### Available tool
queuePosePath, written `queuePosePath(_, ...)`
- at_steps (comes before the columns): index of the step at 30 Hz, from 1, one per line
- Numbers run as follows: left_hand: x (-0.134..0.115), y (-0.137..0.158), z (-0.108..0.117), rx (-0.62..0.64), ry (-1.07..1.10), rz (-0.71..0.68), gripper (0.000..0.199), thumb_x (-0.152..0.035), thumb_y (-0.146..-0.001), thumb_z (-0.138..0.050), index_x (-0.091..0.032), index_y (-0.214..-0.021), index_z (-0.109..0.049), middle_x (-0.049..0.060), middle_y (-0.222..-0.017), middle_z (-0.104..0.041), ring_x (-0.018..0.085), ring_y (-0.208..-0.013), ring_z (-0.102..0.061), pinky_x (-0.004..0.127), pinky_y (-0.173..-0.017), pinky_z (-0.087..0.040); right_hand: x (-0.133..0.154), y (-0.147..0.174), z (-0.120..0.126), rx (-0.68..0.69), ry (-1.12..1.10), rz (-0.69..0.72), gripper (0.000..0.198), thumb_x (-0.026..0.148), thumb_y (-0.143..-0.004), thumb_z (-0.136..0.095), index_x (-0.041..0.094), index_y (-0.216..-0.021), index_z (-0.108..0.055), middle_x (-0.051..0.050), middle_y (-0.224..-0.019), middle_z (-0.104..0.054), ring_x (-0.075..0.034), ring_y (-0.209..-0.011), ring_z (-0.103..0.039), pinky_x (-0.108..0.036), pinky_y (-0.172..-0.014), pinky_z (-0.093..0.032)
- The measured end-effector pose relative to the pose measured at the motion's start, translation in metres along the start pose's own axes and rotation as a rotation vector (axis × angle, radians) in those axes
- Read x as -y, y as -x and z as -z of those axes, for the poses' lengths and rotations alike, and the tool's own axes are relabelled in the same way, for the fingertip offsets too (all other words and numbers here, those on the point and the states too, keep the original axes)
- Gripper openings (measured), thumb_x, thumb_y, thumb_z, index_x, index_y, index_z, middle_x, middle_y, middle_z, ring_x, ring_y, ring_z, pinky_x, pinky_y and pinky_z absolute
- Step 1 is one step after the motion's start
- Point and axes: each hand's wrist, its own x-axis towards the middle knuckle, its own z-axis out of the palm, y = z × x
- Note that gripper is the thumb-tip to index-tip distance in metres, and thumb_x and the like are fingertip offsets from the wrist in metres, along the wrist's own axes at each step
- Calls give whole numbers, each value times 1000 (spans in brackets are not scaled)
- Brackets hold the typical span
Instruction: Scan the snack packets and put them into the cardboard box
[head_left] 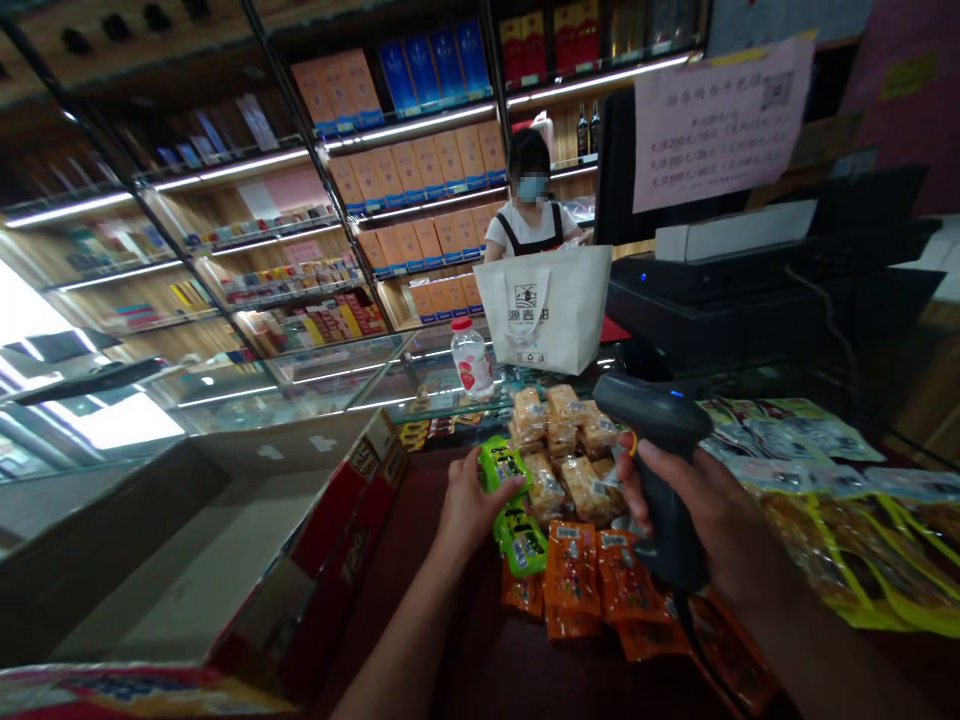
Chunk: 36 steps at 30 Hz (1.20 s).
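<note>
My right hand (686,500) is wrapped round the handle of a dark barcode scanner (649,405), whose head points left over the snacks. A small blue light glows on its top. My left hand (472,500) grips a bright green snack packet (502,462), the thumb lying across its lower edge. Another green packet (523,540) lies just below it. Beyond and beside them sits a pile of clear-wrapped tan snack blocks (562,435). Orange snack packets (574,570) are spread in front, partly under the green one and the scanner cable.
An open cardboard box (180,530) stands at left. Yellow-edged bags (862,530) lie at right. A red-capped bottle (470,360) and a white tote bag (551,310) stand on the glass counter, with a masked person (529,220) behind. A monitor (615,160) rises at right.
</note>
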Motion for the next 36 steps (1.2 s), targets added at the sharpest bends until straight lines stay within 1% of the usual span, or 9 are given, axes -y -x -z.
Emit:
queuePosePath(3, 4, -1, -5, -18, 53, -12, 75, -51, -63, -82, -15, -126, -61, 10, -112, -54, 29, -103, -63, 46, -97, -51, -8, -2, -1, -25, 12, -55, 38, 52, -83, -81, 19, -96, -69, -2, -77, -68, -13, -53, -55, -21, -43, -49)
queuePosePath(7, 1, 0, -7, -135, 124, -33, 52, -42, -59, -85, -18, -101, -67, 6, -105, -55, 24, -93, -63, 40, -88, -53, -19, -2, 0, -71, 0, -128, 48, 55, -76, -86, 18, -100, -69, -3, -79, -69, -13, -51, -54, -22, -41, -48)
queuePosePath(10, -5, 1, -6, -168, 226, -38, 32, -41, -64, -82, -19, -81, -67, 1, -83, -58, 18, -74, -59, 29, -69, -49, -25, -1, 1, -57, 21, -149, 45, 55, -78, -85, 18, -97, -69, -2, -75, -68, -13, -50, -54, -21, -41, -47)
queuePosePath(13, -12, 4, -4, -102, 406, 53, 31, -44, -69, -80, -18, -71, -63, -5, -59, -50, 12, -54, -46, 22, -51, -36, -30, 0, 0, -70, 61, -154, 44, 56, -79, -83, 18, -94, -68, -1, -70, -67, -13, -48, -53, -21, -42, -46)
queuePosePath(19, -37, 25, 6, -41, 887, 193, 41, -47, -66, -86, -17, -76, -58, -7, -55, -56, 6, -45, -43, 17, -45, -31, -42, 1, -2, -57, 171, -188, 47, 55, -76, -85, 18, -97, -64, 2, -59, -63, -16, -49, -56, -24, -44, -47)
queuePosePath(23, -60, 47, 6, 94, 1080, 247, 43, -41, -61, -91, -17, -76, -58, -4, -59, -65, 8, -52, -57, 16, -50, -43, -45, 2, -7, -85, 233, -177, 48, 53, -74, -85, 18, -97, -62, 2, -57, -65, -15, -46, -56, -24, -45, -46)
queuePosePath(30, -74, 76, -12, 341, 1159, 355, 42, -36, -58, -94, -16, -72, -60, 2, -73, -72, 14, -63, -68, 23, -57, -56, -37, 7, -15, -144, 256, -157, 45, 45, -66, -90, 19, -92, -63, 3, -56, -67, -15, -48, -58, -22, -45, -44)
queuePosePath(33, -72, 77, -12, 432, 1137, 350, 41, -36, -59, -94, -16, -77, -63, 2, -75, -72, 12, -59, -65, 20, -51, -53, -33, 9, -14, -129, 232, -171, 46, 46, -65, -92, 19, -89, -63, 3, -55, -66, -15, -48, -57, -22, -45, -44)
queuePosePath(36, -70, 69, -4, 447, 1135, 351, 47, -41, -61, -92, -18, -94, -67, -1, -72, -68, 9, -54, -60, 16, -44, -46, -30, 9, -13, -108, 191, -188, 51, 48, -62, -94, 20, -89, -62, 4, -53, -64, -14, -46, -56, -22, -45, -45)
